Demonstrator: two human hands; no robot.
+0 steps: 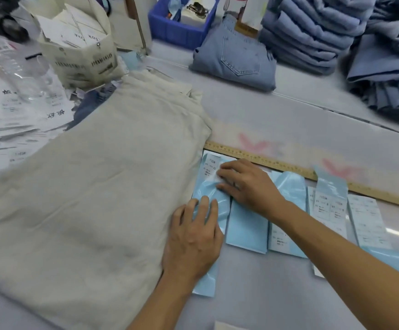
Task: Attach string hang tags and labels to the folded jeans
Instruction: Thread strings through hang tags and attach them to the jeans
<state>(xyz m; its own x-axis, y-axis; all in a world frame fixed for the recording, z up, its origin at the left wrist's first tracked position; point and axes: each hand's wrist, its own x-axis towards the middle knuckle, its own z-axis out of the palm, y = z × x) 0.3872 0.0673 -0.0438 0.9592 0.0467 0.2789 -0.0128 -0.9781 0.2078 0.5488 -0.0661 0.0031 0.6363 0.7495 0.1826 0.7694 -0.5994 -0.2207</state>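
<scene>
A cream-coloured folded pair of jeans [93,186] lies across the left half of the table. Beside its right edge sits a light blue label sheet [209,189] carrying a white printed label [211,164]. My left hand [193,236] presses flat on the lower part of that sheet. My right hand [246,184] rests on its upper part, fingertips on the white label's edge; whether they pinch it I cannot tell. More blue sheets [246,227] and white labels [329,208] lie in a row to the right.
A wooden ruler [288,166] runs behind the labels. Folded blue jeans [236,58] and tall denim stacks [317,29] stand at the back right, next to a blue bin [179,27]. A bag of hang tags [79,44], a plastic bottle [22,70] and loose papers [15,120] crowd the left.
</scene>
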